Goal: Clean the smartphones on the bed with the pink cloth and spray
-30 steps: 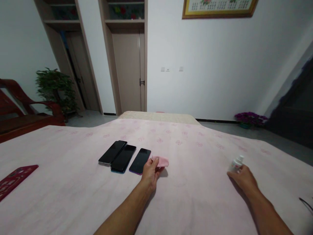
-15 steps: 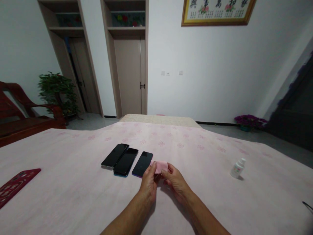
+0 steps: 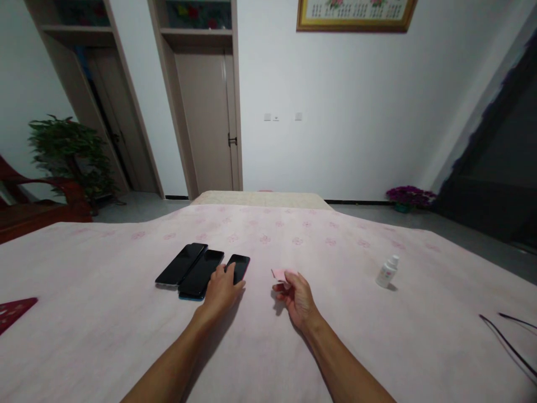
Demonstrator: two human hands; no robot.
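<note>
The left hand (image 3: pixel 221 285) lay flat, fingers loose, on the near end of the phone (image 3: pixel 240 265), the rightmost of three set side by side on the pink cover (image 3: pixel 126 313); it pressed rather than gripped. The right hand (image 3: pixel 298 294), just to the right and apart from the phone, pinched a small pink cloth (image 3: pixel 278 273) between thumb and fingers, raised slightly off the cover.

The step in hand looked like steadying the phone ahead of a wipe. A next move would call for carrying the cloth left across the short gap onto the dark screen, with the left hand shifting off the glass to hold the phone by its edges.

The other phones (image 3: pixel 181 263) lay close against the held one, leaving little room on that side; a sideways push could nudge them. To the right, bare cover ran as far as the bottle (image 3: pixel 387 271), upright and well apart. A cable (image 3: pixel 507 336) trailed near the right edge and a red case (image 3: pixel 12 309) sat at the far left, both well away from the hands.
</note>
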